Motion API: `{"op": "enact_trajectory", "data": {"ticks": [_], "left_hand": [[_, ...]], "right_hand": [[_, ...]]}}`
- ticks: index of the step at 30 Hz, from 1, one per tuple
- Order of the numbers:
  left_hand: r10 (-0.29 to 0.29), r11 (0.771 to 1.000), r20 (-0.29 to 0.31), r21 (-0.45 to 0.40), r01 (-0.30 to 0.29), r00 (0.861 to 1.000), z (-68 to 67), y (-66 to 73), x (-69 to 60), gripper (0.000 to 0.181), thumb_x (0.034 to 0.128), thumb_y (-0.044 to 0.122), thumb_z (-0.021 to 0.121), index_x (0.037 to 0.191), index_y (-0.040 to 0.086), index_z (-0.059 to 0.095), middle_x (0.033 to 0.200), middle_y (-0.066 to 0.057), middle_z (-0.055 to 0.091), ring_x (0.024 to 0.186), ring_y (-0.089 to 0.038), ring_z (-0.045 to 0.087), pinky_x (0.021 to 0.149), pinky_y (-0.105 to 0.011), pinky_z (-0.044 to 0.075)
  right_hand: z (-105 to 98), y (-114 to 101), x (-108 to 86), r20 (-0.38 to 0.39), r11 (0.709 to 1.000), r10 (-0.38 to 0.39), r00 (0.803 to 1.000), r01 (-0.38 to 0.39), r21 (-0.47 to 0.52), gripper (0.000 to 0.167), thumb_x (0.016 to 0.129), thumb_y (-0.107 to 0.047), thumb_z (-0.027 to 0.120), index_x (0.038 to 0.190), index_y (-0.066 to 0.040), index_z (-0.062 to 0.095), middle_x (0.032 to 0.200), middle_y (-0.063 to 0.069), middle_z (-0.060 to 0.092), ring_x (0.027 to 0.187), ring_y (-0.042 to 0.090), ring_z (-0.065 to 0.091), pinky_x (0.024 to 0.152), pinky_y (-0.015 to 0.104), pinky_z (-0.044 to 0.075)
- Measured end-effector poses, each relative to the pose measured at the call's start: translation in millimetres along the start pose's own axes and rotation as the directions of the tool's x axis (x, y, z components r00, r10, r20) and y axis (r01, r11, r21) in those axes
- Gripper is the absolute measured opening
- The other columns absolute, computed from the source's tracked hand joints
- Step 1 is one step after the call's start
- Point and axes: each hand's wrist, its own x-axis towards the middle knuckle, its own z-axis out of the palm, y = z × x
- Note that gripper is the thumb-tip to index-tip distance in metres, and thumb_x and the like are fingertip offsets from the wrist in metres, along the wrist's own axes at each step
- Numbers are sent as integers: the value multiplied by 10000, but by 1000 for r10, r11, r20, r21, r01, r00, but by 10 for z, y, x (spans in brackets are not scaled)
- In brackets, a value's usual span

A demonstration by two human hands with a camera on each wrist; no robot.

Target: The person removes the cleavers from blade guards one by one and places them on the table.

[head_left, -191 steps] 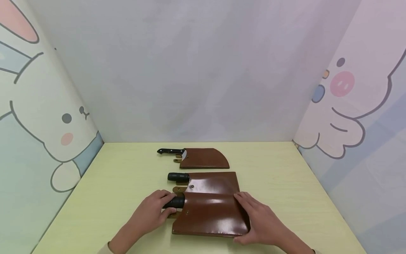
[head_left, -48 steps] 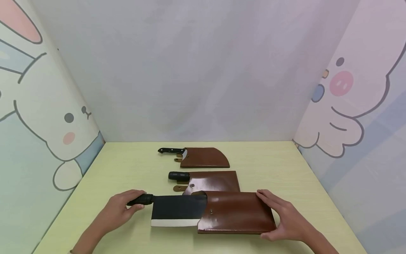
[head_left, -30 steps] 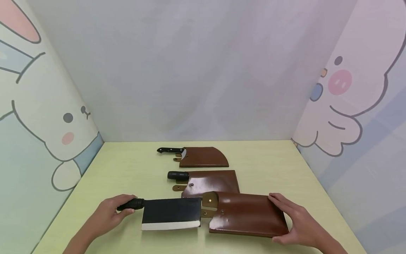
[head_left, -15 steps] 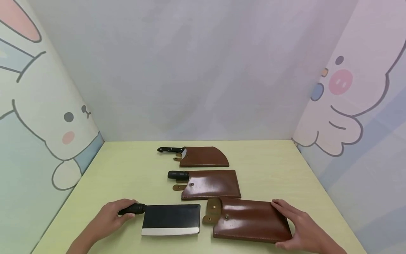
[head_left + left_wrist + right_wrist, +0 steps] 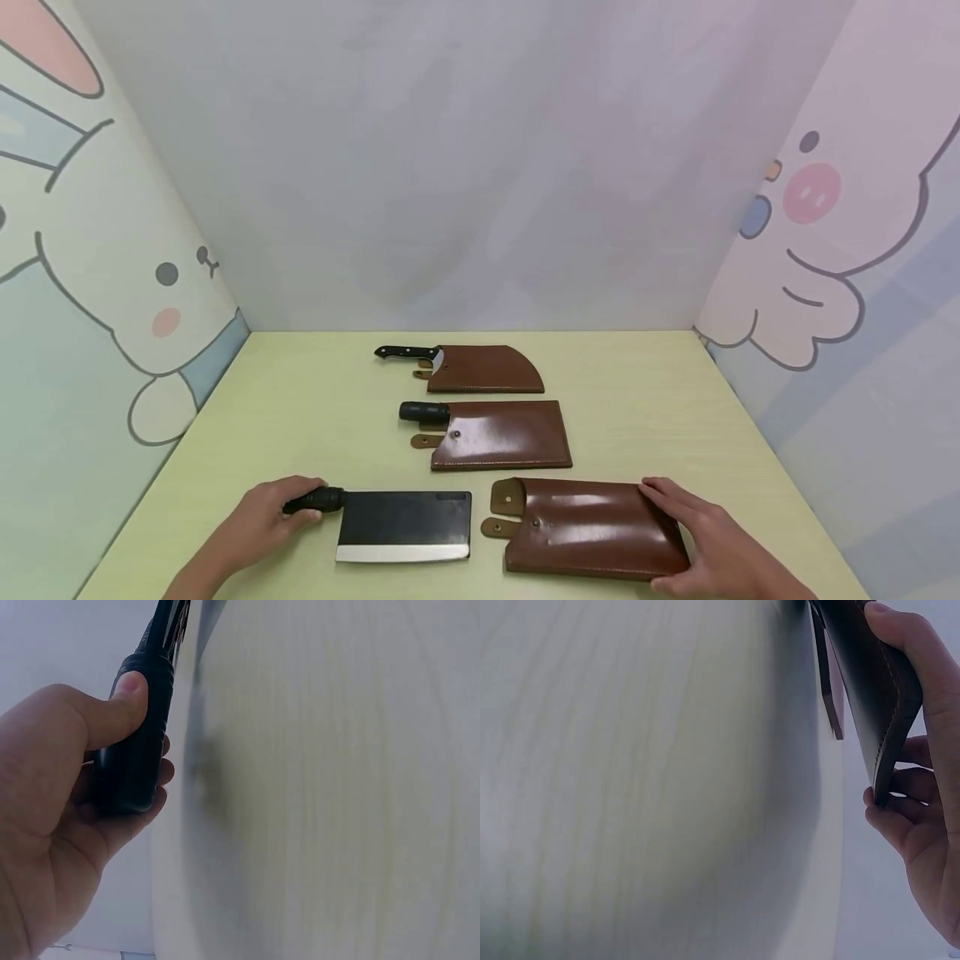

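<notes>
My left hand (image 5: 258,523) grips the black handle (image 5: 324,499) of a cleaver (image 5: 405,518), whose dark blade with a bright edge points right in the head view. In the left wrist view the thumb of my left hand (image 5: 71,757) lies along the handle (image 5: 135,742), fingers behind it. To the right, my right hand (image 5: 708,542) holds the far end of a brown leather sheath (image 5: 592,529) between thumb and fingers. Its opening and two tan straps face the cleaver, apart from it. The right wrist view shows my right hand (image 5: 930,772) around the edge of the sheath (image 5: 874,682).
Behind these, a black-handled cleaver rests in a brown sheath (image 5: 510,435). Farther back lies a curved brown sheath (image 5: 487,369) with a riveted knife handle (image 5: 405,352) sticking out leftward. Pale yellow table (image 5: 285,400); grey back wall (image 5: 465,167) and cartoon-printed side walls stand around it.
The cleaver came out of the sheath to the left in my left hand, while my right hand drew the sheath right. Both then moved down, nearer the front edge of the view.
</notes>
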Motion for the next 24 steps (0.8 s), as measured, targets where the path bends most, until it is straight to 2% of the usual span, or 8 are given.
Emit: {"op": "enact_trajectory", "data": {"ticks": [5,10,18,21,24], "left_hand": [[3,1000,3,9,-3,1000,-4,5,6,359,821,310,846,1111,116,761,1044,34,759,947,-150,728,770,-372,599],[-23,1000,28,20,22,999,-12,30,19,376,826,335,841,1124,119,760,1063,28,755,973,-198,725,798,-399,596],[-125,992,110,18,123,986,-26,78,27,396,833,322,841,1164,123,753,1119,21,747,1043,-260,709,872,-437,582],[-130,991,122,24,128,984,-20,81,21,399,822,300,852,1162,117,752,1111,25,745,1033,-241,705,868,-429,582],[-118,993,132,28,115,984,-17,81,22,396,815,277,857,1154,103,750,1096,25,741,1015,-224,698,860,-431,580]], "right_hand": [[13,-4,4,7,1000,14,1000,-14,-11,1098,608,-599,924,1528,-182,494,1468,99,568,1192,281,647,774,338,576],[11,4,8,34,1000,20,999,-20,-12,1106,621,-601,914,1545,-191,466,1475,106,560,1202,300,640,774,362,573],[66,21,6,52,1000,21,998,-20,-17,1146,595,-668,898,1544,-203,454,1444,-53,572,1205,109,617,819,314,574],[93,30,2,53,999,17,998,-16,-29,1180,582,-699,889,1549,-189,448,1475,-27,560,1240,138,612,838,319,577],[100,34,3,76,999,22,997,-19,-40,1197,592,-714,876,1563,-175,428,1510,25,536,1281,223,603,844,329,578]]}}
